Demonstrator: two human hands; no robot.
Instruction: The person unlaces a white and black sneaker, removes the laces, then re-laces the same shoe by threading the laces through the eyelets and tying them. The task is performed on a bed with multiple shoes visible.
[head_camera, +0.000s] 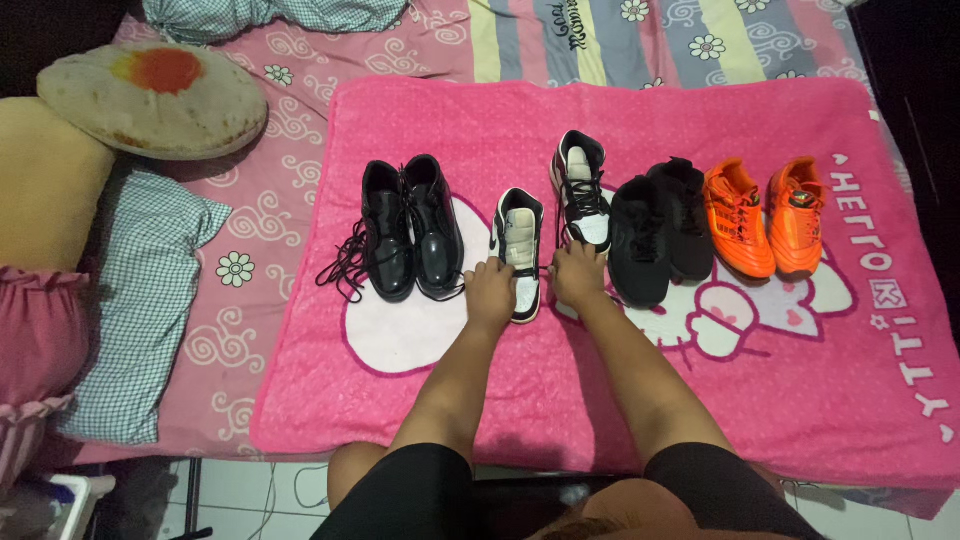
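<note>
White-and-black high-top sneaker (519, 250) lies lengthwise straight ahead of me on the pink blanket (780, 390), my left hand (490, 290) and right hand (577, 275) flanking its near end, fingers curled, grip unclear.

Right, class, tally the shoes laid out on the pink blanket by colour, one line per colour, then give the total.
Glossy black dress shoes: 2
Black-and-white high-top sneakers: 2, the nearer one touched by the left hand; the right hand rests by the farther one
Matte black sneakers: 2
Orange sports shoes: 2
Total: 8 shoes
</note>
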